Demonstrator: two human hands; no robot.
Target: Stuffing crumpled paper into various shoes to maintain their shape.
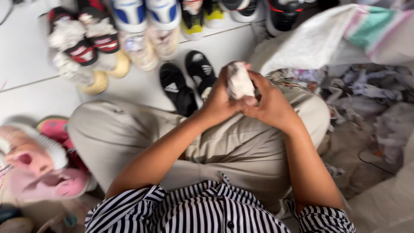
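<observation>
Both my hands meet above my knees around a crumpled white wad of paper. My left hand cups it from the left, and my right hand closes on it from the right with the thumb across the front. I sit with beige trousers and a black-and-white striped shirt. Just beyond my hands lies a pair of black sandals on the white floor.
Rows of shoes line the white tiled floor at the top: red-black, white-blue, yellow-black pairs. Pink furry slippers lie at the left. A large white woven sack holding crumpled paper opens at the right.
</observation>
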